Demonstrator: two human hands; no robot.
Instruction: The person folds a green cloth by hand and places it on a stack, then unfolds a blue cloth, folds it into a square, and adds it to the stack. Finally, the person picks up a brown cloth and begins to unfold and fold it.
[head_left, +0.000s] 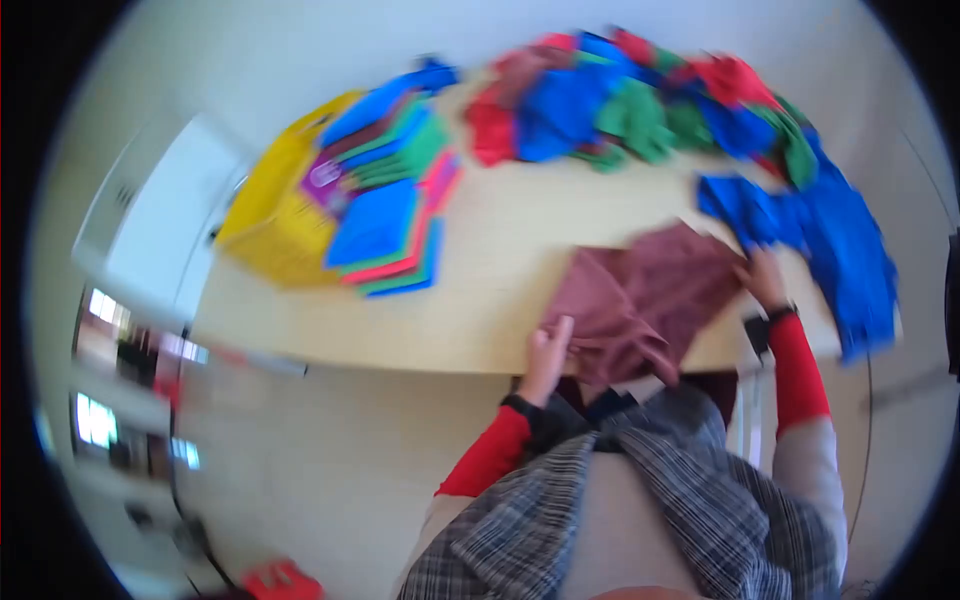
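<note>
A brownish-maroon cloth garment (650, 290) lies spread and creased near the front edge of the table, part of it hanging over that edge. My left hand (547, 358) grips its lower left side, thumb on top. At its right edge, my right hand (764, 278) has its fingers closed on the cloth. Just beyond my right hand lies a crumpled blue garment (850, 260) that drapes down over the table's right end. The exact kind of the maroon garment is hard to tell through the blur.
A heap of crumpled red, blue and green cloths (640, 100) runs along the far side of the table (480, 260). To the left stand stacks of folded cloths (375, 230) beside a yellow bag (285, 220). Something red (283, 580) is on the floor at lower left.
</note>
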